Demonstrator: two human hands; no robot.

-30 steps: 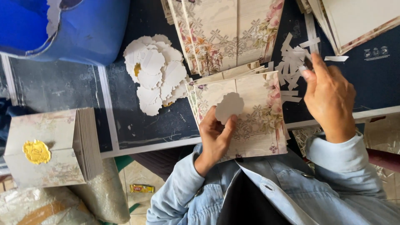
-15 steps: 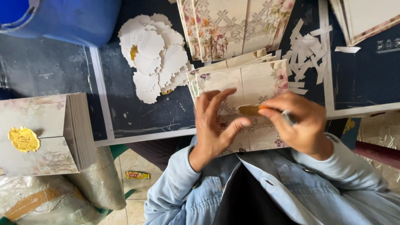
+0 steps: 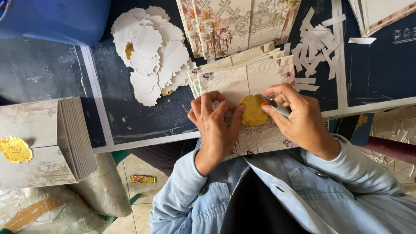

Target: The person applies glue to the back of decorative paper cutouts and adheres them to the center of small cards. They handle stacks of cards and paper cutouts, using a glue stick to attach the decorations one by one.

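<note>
A gold scalloped emblem (image 3: pixel 252 110) lies on the top floral card (image 3: pixel 242 78) of a fanned stack at the table's near edge. My left hand (image 3: pixel 214 123) rests on the card, its fingertips and thumb pressing the emblem's left edge. My right hand (image 3: pixel 299 117) pinches a small metal tool (image 3: pixel 279 107) whose tip touches the emblem's upper right edge.
A pile of white scalloped backing pieces (image 3: pixel 151 52) lies left of the cards. White paper strips (image 3: pixel 316 47) are scattered to the right. Floral sheets (image 3: pixel 234 24) lie at the back, a blue container (image 3: pixel 56 17) far left. A stack of cards with a gold emblem (image 3: pixel 39 143) sits lower left.
My right hand came in from the strips on the right to the card. The gold emblem now lies on the card where a white scalloped piece was, with both hands on it.
</note>
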